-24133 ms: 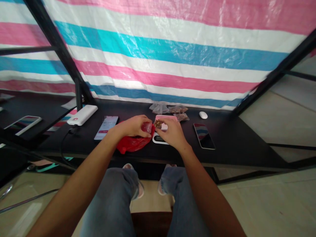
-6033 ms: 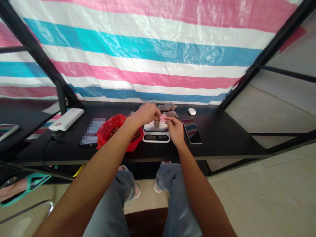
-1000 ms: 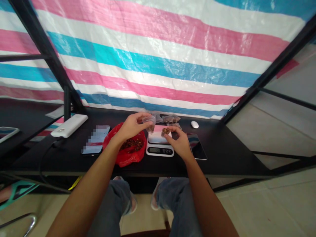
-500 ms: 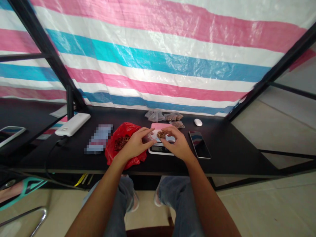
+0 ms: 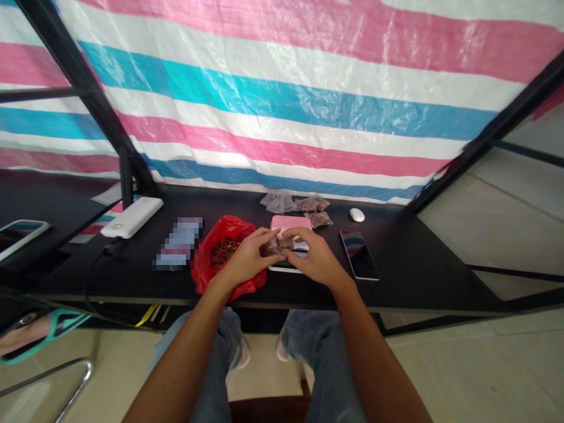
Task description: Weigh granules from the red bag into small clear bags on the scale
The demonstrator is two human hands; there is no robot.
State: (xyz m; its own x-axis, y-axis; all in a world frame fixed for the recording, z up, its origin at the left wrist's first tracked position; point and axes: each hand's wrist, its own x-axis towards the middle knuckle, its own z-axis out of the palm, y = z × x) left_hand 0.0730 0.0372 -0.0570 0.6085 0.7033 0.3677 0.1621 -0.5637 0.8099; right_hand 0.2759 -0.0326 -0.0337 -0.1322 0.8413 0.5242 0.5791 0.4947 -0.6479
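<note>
Holding cup (image 5: 288, 244), probably: right hand (image 5: 318, 257) | black desk (image 5: 418, 258) | striped sheet (image 5: 264, 88)

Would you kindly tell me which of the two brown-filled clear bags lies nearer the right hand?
The front bag, by the scale; the back bag lies farther from the right hand, nearer the striped sheet.

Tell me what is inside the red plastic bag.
Inside the red plastic bag lies a heap of small reddish-brown pieces; I can't tell what they are. The left hand covers part of the opening, and whatever lies beneath the top layer is hidden.
</note>
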